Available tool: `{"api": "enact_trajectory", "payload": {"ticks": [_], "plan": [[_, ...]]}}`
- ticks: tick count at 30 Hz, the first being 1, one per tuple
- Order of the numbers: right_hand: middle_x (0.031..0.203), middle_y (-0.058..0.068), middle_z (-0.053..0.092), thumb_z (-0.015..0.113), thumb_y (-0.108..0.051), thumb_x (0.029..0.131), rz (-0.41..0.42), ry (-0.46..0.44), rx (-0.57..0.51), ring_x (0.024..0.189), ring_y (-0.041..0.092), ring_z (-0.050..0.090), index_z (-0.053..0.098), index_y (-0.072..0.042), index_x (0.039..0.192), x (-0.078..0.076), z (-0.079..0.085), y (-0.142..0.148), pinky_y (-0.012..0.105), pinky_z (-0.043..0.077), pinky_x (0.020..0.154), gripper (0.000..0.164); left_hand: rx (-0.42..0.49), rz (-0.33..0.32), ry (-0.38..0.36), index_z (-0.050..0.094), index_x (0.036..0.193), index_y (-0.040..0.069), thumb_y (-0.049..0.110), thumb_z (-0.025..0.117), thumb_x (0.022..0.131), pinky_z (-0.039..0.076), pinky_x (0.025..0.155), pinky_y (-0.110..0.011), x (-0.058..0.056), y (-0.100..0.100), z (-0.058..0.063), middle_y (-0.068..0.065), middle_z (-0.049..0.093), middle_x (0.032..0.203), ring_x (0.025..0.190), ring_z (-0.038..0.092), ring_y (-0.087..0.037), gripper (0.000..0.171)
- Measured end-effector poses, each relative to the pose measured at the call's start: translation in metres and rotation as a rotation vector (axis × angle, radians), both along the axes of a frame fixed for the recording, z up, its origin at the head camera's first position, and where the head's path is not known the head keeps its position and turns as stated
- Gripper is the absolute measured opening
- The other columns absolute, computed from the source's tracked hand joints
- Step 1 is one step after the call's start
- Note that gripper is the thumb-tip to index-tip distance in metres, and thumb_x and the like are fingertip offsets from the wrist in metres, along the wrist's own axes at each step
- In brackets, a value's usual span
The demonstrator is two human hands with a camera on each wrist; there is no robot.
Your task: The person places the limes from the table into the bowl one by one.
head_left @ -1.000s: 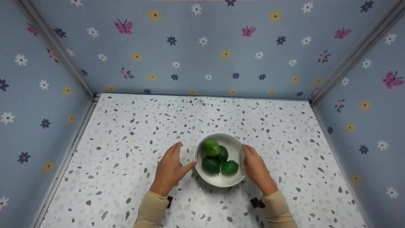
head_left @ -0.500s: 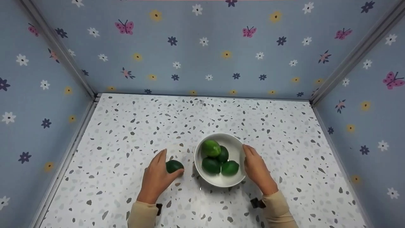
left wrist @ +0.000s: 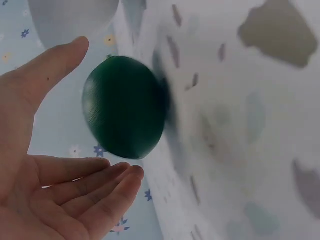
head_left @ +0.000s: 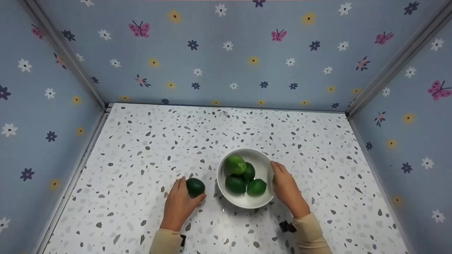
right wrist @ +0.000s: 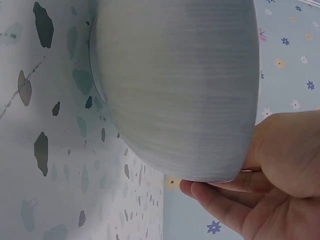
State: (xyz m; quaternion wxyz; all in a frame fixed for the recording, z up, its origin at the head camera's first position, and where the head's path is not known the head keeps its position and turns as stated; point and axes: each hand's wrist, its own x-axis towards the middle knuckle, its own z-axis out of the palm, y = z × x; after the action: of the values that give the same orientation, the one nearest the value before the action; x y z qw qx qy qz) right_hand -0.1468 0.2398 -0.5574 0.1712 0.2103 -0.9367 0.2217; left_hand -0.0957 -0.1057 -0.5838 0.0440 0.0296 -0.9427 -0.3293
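A dark green lime (head_left: 195,187) lies on the speckled tabletop, left of a white bowl (head_left: 263,164). My left hand (head_left: 178,204) is around its left and near sides, thumb and fingers spread. In the left wrist view, gaps show between that hand (left wrist: 65,190) and the lime (left wrist: 125,107). Several green limes (head_left: 235,184) sit in the bowl, one a brighter green lime (head_left: 235,165). My right hand (head_left: 287,188) holds the bowl at its right rim. In the right wrist view its fingers touch the outside of the bowl (right wrist: 180,90); the thumb's tip is hidden.
The white speckled tabletop (head_left: 148,141) stretches beyond and to both sides of the bowl. Blue panels with flowers and butterflies enclose it at the back (head_left: 226,63), left (head_left: 35,116) and right (head_left: 420,134).
My left hand has moved left from the bowl's left rim to the lime, then shifted slightly right and nearer me. The right hand and the bowl have stayed in place.
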Motion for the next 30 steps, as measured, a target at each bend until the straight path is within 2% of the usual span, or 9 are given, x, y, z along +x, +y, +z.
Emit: {"api": "enact_trajectory", "payload": {"ticks": [7, 12, 16, 21, 30], "plan": [[0.126, 0.028, 0.057, 0.058, 0.016, 0.088, -0.008, -0.031, -0.007, 0.115, 0.043, 0.059, 0.051, 0.015, 0.135, 0.001, 0.001, -0.001, 0.049, 0.051, 0.094, 0.047, 0.056, 0.028, -0.031, 0.043, 0.14, -0.015, 0.035, 0.084, 0.081, 0.048, 0.096, -0.053, -0.003, 0.002, -0.009, -0.031, 0.05, 0.133, 0.116, 0.056, -0.044, 0.088], [0.127, 0.028, 0.057, 0.058, 0.015, 0.088, -0.012, -0.039, -0.008, 0.115, 0.043, 0.059, 0.051, 0.015, 0.135, 0.001, 0.002, -0.001, 0.048, 0.051, 0.095, 0.047, 0.079, 0.033, -0.062, 0.043, 0.141, -0.014, 0.032, 0.082, 0.082, 0.048, 0.096, -0.053, -0.005, 0.002, -0.008, -0.03, 0.05, 0.134, 0.116, 0.056, -0.042, 0.084], [0.127, 0.028, 0.057, 0.058, 0.015, 0.088, -0.015, -0.051, -0.01, 0.115, 0.043, 0.059, 0.051, 0.015, 0.135, 0.001, 0.002, -0.001, 0.048, 0.051, 0.095, 0.047, 0.085, 0.033, -0.051, 0.044, 0.14, -0.013, 0.031, 0.083, 0.082, 0.048, 0.095, -0.053, -0.004, 0.002, -0.006, -0.029, 0.051, 0.133, 0.116, 0.057, -0.042, 0.083], [0.127, 0.028, 0.057, 0.058, 0.015, 0.089, -0.013, -0.055, -0.013, 0.115, 0.043, 0.059, 0.05, 0.015, 0.135, 0.0, 0.002, 0.0, 0.049, 0.051, 0.095, 0.047, 0.08, 0.02, 0.002, 0.047, 0.139, -0.012, 0.032, 0.084, 0.081, 0.049, 0.094, -0.053, -0.003, 0.004, 0.002, -0.027, 0.052, 0.133, 0.116, 0.057, -0.041, 0.081], [0.126, 0.028, 0.056, 0.056, 0.015, 0.09, -0.006, -0.058, 0.003, 0.115, 0.043, 0.059, 0.049, 0.015, 0.136, 0.002, 0.004, -0.001, 0.049, 0.052, 0.093, 0.047, 0.061, -0.05, 0.215, 0.053, 0.133, -0.012, 0.032, 0.088, 0.078, 0.054, 0.087, -0.052, 0.002, 0.015, 0.03, -0.028, 0.056, 0.128, 0.109, 0.062, -0.042, 0.079]]}}
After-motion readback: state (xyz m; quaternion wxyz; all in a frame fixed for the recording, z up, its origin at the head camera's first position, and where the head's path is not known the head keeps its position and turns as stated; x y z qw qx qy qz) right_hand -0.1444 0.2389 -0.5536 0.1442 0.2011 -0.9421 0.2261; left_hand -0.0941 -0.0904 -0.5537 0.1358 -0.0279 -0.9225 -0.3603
